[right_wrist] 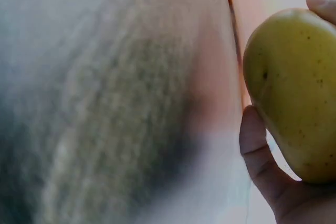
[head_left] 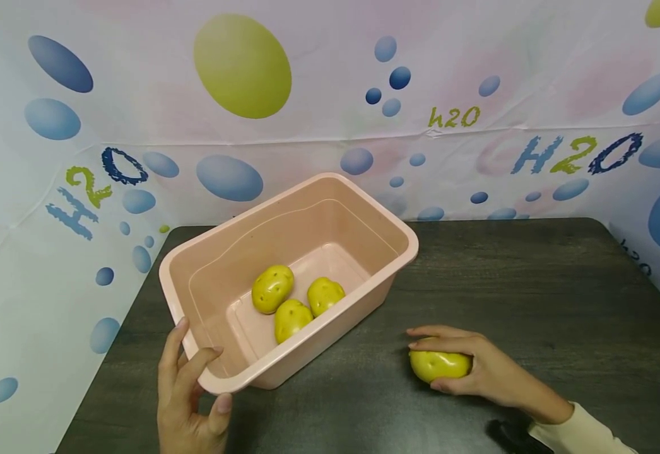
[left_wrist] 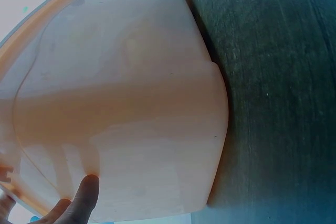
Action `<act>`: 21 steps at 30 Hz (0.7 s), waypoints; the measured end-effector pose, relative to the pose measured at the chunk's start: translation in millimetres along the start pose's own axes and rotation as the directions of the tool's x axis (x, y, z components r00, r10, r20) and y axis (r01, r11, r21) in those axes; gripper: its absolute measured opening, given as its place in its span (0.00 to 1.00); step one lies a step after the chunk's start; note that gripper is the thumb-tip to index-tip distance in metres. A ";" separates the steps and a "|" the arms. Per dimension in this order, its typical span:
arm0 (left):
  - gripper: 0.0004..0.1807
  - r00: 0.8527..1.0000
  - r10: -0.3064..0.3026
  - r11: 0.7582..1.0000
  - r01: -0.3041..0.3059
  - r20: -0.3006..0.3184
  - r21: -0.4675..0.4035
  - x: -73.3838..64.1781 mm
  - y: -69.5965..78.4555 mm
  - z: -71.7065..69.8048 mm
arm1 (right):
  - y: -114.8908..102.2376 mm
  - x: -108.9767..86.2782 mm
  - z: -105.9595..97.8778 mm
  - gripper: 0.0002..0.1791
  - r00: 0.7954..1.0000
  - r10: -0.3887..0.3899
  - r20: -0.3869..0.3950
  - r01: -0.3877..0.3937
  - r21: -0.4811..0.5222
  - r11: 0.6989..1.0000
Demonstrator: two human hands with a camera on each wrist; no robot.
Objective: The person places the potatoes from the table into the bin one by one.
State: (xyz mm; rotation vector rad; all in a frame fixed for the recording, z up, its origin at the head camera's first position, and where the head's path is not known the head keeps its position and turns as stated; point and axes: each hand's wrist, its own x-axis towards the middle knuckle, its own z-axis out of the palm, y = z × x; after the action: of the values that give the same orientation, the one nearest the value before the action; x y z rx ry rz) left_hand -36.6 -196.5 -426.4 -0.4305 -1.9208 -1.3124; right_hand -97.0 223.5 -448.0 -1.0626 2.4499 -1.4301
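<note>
A pink plastic basin (head_left: pixel 358 309) stands at an angle on the dark table, with three yellow potatoes (head_left: pixel 273 288) lying on its floor. At its near left corner my left hand (head_left: pixel 190 403) holds the rim, one finger reaching over the inside and the thumb below the outer edge. The left wrist view shows that thumb against the basin's outer wall (left_wrist: pixel 147 119). To the right of the basin, my right hand (head_left: pixel 477 369) grips another potato (head_left: pixel 440 366), thumb on the near side and fingers over the far side. Small dark pits dot this potato's skin (right_wrist: pixel 294 87).
The dark wood-grain table (head_left: pixel 512 284) extends right of the basin. A patterned curtain (head_left: pixel 330 82) with blue and green ovals hangs behind and to the left. Near the front edge, a black object (head_left: pixel 508 435) lies beside the right sleeve (head_left: pixel 577 435).
</note>
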 end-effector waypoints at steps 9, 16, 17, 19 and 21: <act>0.23 1.000 -0.003 1.000 0.003 -0.001 -0.003 0.4 0.2 0.5 | -4.6 -5.4 -12.4 0.25 0.995 0.069 -0.071 -0.070 -0.019 0.997; 0.24 1.000 0.002 1.000 -0.002 -0.010 -0.012 0.5 0.0 1.5 | -9.8 -9.0 -20.1 0.23 0.991 0.070 -0.111 -0.071 -0.004 0.997; 0.24 1.000 0.001 1.000 -0.001 -0.010 -0.012 0.4 0.1 1.5 | -10.2 -9.5 -20.7 0.23 0.991 0.071 -0.112 -0.071 0.004 0.997; 0.24 1.000 -0.002 1.000 0.002 -0.008 -0.010 0.4 0.5 1.6 | -10.9 -10.7 -21.6 0.23 0.990 0.079 -0.118 -0.078 0.015 0.997; 0.24 1.000 -0.007 1.000 0.007 -0.005 -0.010 0.2 0.7 1.4 | -12.0 -12.0 -22.6 0.23 0.989 0.084 -0.124 -0.083 0.013 0.996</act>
State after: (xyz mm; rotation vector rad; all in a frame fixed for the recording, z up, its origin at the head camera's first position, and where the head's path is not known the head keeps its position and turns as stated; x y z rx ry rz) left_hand -36.9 -195.0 -426.1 -0.4252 -1.9136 -1.3265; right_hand -91.4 243.5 -428.8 -0.8834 2.5379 -1.5212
